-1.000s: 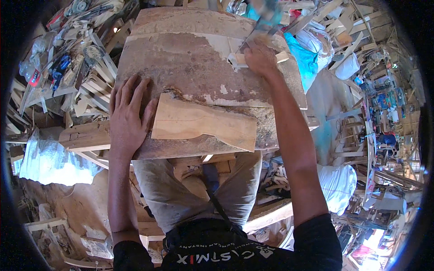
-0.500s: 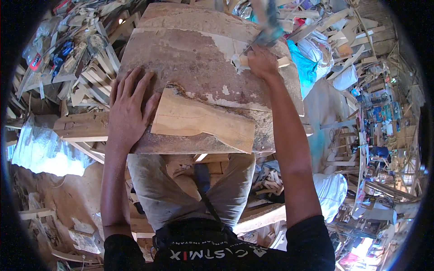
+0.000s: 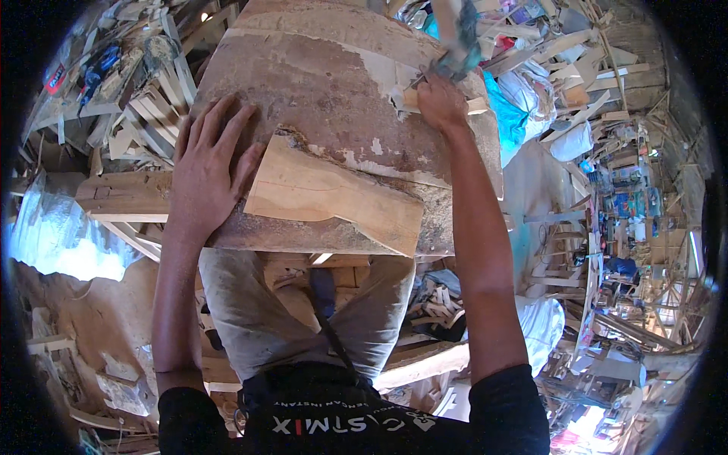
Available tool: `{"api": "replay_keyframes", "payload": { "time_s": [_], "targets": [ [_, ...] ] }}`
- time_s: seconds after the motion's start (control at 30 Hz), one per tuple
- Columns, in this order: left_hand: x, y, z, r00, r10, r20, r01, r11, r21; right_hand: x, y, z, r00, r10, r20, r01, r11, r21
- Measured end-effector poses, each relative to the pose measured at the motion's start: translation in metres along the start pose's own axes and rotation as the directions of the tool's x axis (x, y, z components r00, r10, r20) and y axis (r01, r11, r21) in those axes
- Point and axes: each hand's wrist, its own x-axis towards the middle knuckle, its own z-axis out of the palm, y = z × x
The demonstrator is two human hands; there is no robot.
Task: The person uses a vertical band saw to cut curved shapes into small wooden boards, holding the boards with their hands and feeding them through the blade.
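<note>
My left hand lies flat on the left part of a worn brown wooden work surface, fingers spread. Beside its thumb rests a pale, irregularly cut piece of board with a rough bark edge, near the front of the surface; the hand does not grip it. At the far right, the fingers of my right hand are closed over a small light wood piece, whose ends stick out on both sides. Just beyond that hand is a blurred teal-and-grey object below a pale upright bar; its kind is unclear.
Wood offcuts are heaped at the left and more lie at the far right. A thick beam juts out on the left. White and turquoise sacks stand right of the surface. My legs are below its front edge.
The whole view has shifted slightly, so the work surface and my left hand appear a little further left. Both hands keep nearly the same pose, and the pale board lies where it was.
</note>
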Motion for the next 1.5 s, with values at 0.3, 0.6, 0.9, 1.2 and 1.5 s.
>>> {"api": "replay_keyframes", "payload": {
  "time_s": [0.3, 0.6, 0.9, 1.2, 1.5],
  "targets": [
    [-0.001, -0.002, 0.003, 1.000, -0.004, -0.005, 0.004, 1.000, -0.008, -0.005, 0.000, 0.000, 1.000, -0.007, -0.027, 0.008, 1.000, 0.017],
    [-0.001, -0.003, 0.005, 0.999, 0.011, -0.041, -0.010, 1.000, 0.009, -0.001, -0.002, -0.001, 1.000, -0.020, -0.008, 0.020, 0.998, -0.064],
    [0.000, -0.001, 0.003, 0.999, 0.015, -0.036, -0.015, 1.000, -0.015, 0.000, 0.003, 0.002, 0.999, -0.027, -0.022, 0.027, 0.999, 0.033],
    [-0.001, -0.002, 0.004, 1.000, 0.006, -0.024, -0.006, 1.000, 0.001, -0.002, -0.008, -0.007, 1.000, -0.009, 0.001, 0.009, 1.000, 0.024],
    [-0.002, -0.004, 0.003, 1.000, 0.006, -0.008, -0.006, 1.000, 0.010, 0.003, -0.006, -0.005, 0.995, 0.044, 0.091, -0.048, 0.998, 0.037]
  ]
}}
